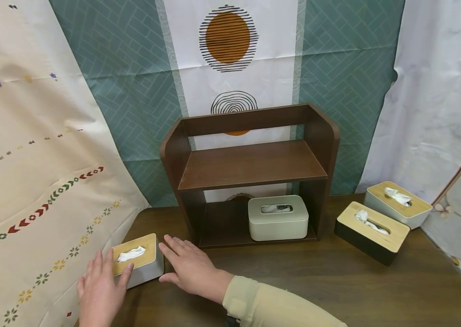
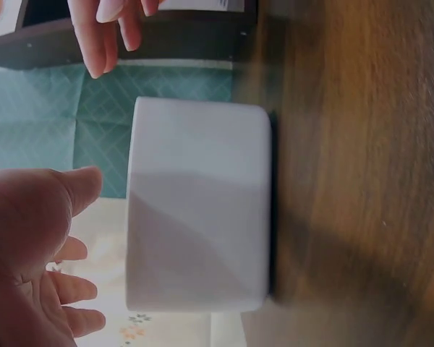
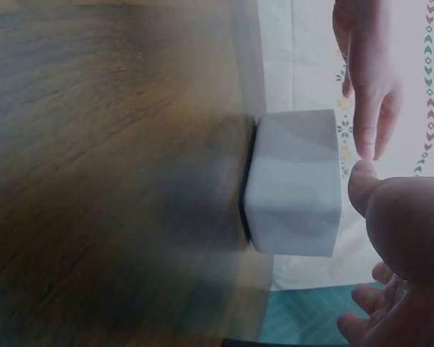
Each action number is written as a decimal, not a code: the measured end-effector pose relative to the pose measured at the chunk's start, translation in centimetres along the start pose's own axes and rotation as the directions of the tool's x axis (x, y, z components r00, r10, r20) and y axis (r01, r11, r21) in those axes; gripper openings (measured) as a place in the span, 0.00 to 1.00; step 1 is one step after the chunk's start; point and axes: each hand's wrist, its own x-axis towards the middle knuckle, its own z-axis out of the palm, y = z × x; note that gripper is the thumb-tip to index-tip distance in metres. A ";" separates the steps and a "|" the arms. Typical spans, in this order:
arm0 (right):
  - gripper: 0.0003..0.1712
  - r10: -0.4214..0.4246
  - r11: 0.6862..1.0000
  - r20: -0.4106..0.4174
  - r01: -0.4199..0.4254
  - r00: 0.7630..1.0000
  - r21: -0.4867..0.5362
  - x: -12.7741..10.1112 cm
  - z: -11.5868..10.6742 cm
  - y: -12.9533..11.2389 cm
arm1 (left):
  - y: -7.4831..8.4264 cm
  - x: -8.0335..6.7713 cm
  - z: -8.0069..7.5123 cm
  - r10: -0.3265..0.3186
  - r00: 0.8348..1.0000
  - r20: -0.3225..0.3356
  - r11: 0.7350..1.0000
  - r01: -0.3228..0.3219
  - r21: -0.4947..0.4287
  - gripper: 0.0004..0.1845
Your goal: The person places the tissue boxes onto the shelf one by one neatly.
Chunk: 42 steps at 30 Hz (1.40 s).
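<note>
A white tissue box (image 1: 147, 247) with a light wooden lid and a tuft of tissue stands on the table at the left. My left hand (image 1: 101, 290) is at its left front corner, fingers extended and thumb overlapping the front edge in the head view. On the opposite side my right hand (image 1: 191, 268) hovers with straight fingers, fingertips close to the box's right end. Both wrist views show the plain white side of the box (image 2: 199, 210), with the left hand (image 2: 29, 246) and right hand (image 3: 412, 246) held apart from that side.
A dark brown two-tier shelf (image 1: 251, 165) stands at the back, with a grey-green tissue box (image 1: 278, 227) on its lower level. To the right are a black tissue box with a wooden lid (image 1: 371, 231) and a white one (image 1: 398, 204) behind it. Patterned cloth (image 1: 42, 181) hangs along the left.
</note>
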 end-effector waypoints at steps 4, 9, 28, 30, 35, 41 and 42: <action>0.47 -0.006 1.000 -0.007 0.006 1.000 -0.004 0.4 0.2 -0.5 | -0.5 0.2 0.0 -0.037 0.998 0.056 0.999 0.037 0.000 0.41; 0.47 0.015 1.000 0.014 -0.015 1.000 -0.014 0.9 0.6 -0.7 | -1.4 0.4 0.3 -0.076 0.991 0.109 0.997 0.077 -0.004 0.42; 0.49 0.049 0.999 0.052 -0.050 0.997 0.019 2.3 2.2 -1.4 | -2.4 0.6 0.6 -0.111 0.971 0.211 0.993 0.116 -0.008 0.45; 0.49 0.053 0.998 0.055 -0.054 0.997 0.023 2.4 2.3 -1.5 | -2.4 0.6 0.7 -0.115 0.969 0.218 0.993 0.120 -0.006 0.45; 0.48 0.042 0.999 0.056 -0.044 0.998 0.031 2.5 2.4 -1.7 | -2.4 0.8 0.7 -0.134 0.961 0.240 0.990 0.139 -0.002 0.45; 0.49 0.032 0.998 0.070 -0.036 0.997 0.059 2.7 2.6 -2.0 | -2.6 0.9 0.8 -0.157 0.952 0.261 0.987 0.163 -0.002 0.47; 0.49 0.028 0.998 0.074 -0.033 0.997 0.060 2.7 2.6 -2.0 | -2.6 0.9 0.8 -0.161 0.951 0.265 0.986 0.167 -0.001 0.47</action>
